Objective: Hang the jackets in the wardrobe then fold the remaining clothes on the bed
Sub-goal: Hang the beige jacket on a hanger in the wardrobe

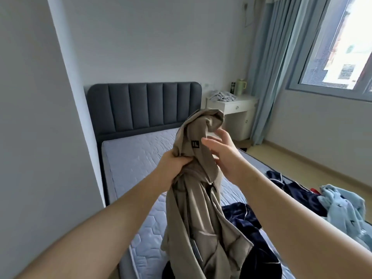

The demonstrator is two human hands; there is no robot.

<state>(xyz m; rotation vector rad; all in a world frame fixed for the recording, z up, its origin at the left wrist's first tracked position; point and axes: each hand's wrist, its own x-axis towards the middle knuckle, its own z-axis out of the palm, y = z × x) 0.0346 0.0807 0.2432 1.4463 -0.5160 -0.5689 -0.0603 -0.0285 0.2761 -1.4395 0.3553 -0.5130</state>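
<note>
A khaki jacket [201, 208] with a small black label hangs bunched in the air over the bed [132, 158]. My left hand [173, 168] grips it by a gathered fold near the collar. My right hand [223, 152] is beside the jacket's upper part, fingers spread and relaxed, touching the fabric lightly or just off it. On the mattress below lie a dark navy garment [243, 220] with pale piping and a light blue garment [342, 206] at the right edge.
A dark grey padded headboard [145, 105] stands against the far wall. A white bedside table [233, 109] holds crumpled cloth, a dark can and a pale green jug. Blue curtains [275, 77] and a window are at right. A white wall panel is close on the left.
</note>
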